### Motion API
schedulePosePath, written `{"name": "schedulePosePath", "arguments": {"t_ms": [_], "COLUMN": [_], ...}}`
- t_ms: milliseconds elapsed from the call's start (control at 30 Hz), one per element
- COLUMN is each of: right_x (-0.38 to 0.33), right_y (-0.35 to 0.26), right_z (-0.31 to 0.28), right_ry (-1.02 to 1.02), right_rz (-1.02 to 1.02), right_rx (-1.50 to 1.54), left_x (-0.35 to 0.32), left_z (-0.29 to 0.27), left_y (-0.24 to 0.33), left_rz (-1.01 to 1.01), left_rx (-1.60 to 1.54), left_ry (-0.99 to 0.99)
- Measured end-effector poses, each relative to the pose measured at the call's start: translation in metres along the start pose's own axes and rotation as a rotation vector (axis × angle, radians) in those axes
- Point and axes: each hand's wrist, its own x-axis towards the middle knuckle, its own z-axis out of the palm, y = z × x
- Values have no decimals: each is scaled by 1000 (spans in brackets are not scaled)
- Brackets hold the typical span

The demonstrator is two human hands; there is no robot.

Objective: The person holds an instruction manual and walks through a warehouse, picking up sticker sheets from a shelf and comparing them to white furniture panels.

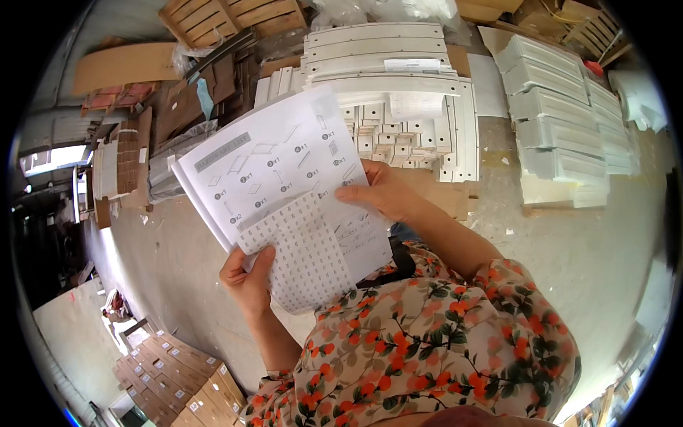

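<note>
In front of my body I hold a white instruction booklet [284, 153] printed with small line drawings of parts. A sheet of small printed labels [306, 249] lies over its lower part. My left hand [249, 274] pinches the label sheet and the booklet's lower left edge, thumb on top. My right hand [377, 192] grips the booklet's right side, its thumb pressed on the page and the other fingers hidden behind. The booklet is tilted, its top leaning to the left.
Ahead stands a stack of white drilled panels [377, 82] with papers [416, 105] on it. White wrapped bundles [558, 117] sit on a pallet at right. Cardboard boxes [171, 377] are piled at lower left. Brown boards [213, 85] and a wooden pallet [235, 18] lie at far left.
</note>
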Motion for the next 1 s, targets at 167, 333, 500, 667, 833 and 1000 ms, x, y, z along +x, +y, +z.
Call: {"name": "schedulePosePath", "arguments": {"t_ms": [167,333,500,667,833,1000], "right_x": [16,86,113,150,177,193], "right_y": [9,46,47,31,21,21], "right_z": [-42,-255,-396,-471,-495,-506], "right_ry": [-68,337,505,564,481,351], "right_rz": [47,118,211,307,401,469], "right_rx": [32,-755,-1711,-2186,-2397,-2388], "left_x": [-18,-2,3,32,74,102], "left_z": [7,82,106,125,137,141], "left_y": [-11,-42,-66,-78,-104,-127], "left_rz": [0,-43,-90,-146,-184,-224], "left_rx": [34,91,110,139,116,-15], "left_ry": [149,279,360,331,311,321]}}
